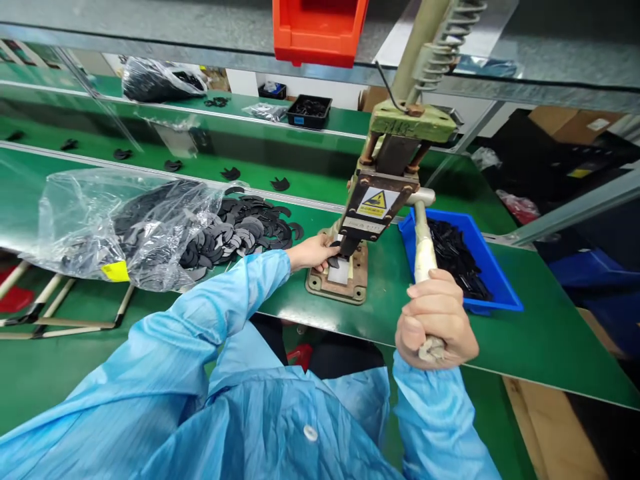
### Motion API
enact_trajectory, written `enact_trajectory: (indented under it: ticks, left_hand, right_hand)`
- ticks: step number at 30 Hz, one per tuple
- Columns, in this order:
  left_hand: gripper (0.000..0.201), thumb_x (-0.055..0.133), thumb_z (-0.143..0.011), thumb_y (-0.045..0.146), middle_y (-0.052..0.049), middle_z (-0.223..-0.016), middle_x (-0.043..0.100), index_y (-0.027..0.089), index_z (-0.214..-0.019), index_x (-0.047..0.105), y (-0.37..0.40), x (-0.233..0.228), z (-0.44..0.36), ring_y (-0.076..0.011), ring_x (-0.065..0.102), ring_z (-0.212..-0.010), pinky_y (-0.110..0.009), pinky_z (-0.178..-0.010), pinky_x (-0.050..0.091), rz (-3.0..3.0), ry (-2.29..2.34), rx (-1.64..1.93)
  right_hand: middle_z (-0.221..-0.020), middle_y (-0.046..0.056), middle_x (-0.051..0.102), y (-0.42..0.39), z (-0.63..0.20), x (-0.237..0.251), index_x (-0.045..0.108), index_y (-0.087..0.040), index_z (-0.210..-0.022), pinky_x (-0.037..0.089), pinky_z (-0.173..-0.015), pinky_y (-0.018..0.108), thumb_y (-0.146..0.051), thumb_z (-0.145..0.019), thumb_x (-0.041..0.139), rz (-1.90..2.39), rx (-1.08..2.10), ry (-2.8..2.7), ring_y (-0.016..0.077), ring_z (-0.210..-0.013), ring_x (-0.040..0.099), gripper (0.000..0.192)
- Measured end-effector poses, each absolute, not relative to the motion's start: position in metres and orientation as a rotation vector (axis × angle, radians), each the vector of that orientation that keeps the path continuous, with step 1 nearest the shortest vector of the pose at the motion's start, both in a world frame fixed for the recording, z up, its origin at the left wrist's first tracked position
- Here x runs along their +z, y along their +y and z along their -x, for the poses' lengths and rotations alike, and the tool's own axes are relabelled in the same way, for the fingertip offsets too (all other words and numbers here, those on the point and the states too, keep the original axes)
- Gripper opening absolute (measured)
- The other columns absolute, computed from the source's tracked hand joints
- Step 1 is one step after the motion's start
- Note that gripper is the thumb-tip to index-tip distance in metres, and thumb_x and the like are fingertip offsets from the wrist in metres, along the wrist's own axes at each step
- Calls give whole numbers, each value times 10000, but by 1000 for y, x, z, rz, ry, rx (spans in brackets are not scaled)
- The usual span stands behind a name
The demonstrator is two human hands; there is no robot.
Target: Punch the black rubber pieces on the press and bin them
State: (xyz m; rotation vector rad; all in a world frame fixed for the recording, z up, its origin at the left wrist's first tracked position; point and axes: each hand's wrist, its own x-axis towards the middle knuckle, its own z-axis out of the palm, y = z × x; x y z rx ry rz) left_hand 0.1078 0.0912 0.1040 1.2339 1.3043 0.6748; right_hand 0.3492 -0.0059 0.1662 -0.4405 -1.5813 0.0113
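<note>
Hand press on green table, both hands engaged.
Right hand (436, 319) fist-closed around the press lever (423, 247), whose long axis runs from the near handle end up to the press head (376, 207). Left hand (314, 252) pinches a black flat part (334, 261) on the base plate (345, 279), directly under the head. Loose black parts (245, 230) and plastic bag (120, 230) left; blue bin (493, 270) right. Factory line behind.

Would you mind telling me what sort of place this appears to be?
Most likely a factory assembly bench: a hand press stands on a green worktable, a plastic bag spills flat black parts, and a blue bin holds more.
</note>
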Motion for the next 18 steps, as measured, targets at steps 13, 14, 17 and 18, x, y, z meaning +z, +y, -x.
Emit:
enact_trajectory:
  ticks: [13, 14, 17, 18]
  left_hand:
    - [547, 720, -895, 293, -131, -1408, 736, 216, -1436, 717, 207, 108, 62, -340, 611, -1343, -409, -1141, 466, -2277, 2094, -30]
    - [590, 735, -879, 307, -132, -1420, 732, 229, -1463, 705, 214, 104, 66, -351, 605, -1353, -415, -1134, 468, -2274, 2095, -116]
    - [598, 759, -846, 322, -136, -1403, 745, 250, -1439, 730, 228, 92, 68, -355, 627, -1331, -417, -1117, 467, -2273, 2052, -243]
    - [567, 753, -849, 316, -142, -1382, 754, 243, -1412, 746, 231, 90, 66, -352, 639, -1314, -416, -1117, 462, -2265, 2035, -226]
  right_hand:
    - [-656, -51, 643, -6, -356, 165, 598, -261, -723, 592, -979, 536, -301, -902, 706, 457, -1, -1649, 174, -755, 696, 213]
    - [-653, -51, 643, -6, -358, 165, 599, -265, -723, 592, -976, 532, -305, -901, 709, 461, -5, -1660, 175, -751, 696, 212]
    - [-648, -52, 640, -6, -362, 162, 591, -277, -720, 586, -973, 524, -320, -897, 713, 467, -16, -1663, 173, -738, 694, 219]
    - [-650, -54, 640, -6, -363, 161, 589, -280, -720, 582, -978, 525, -325, -895, 714, 470, -15, -1664, 173, -739, 694, 220]
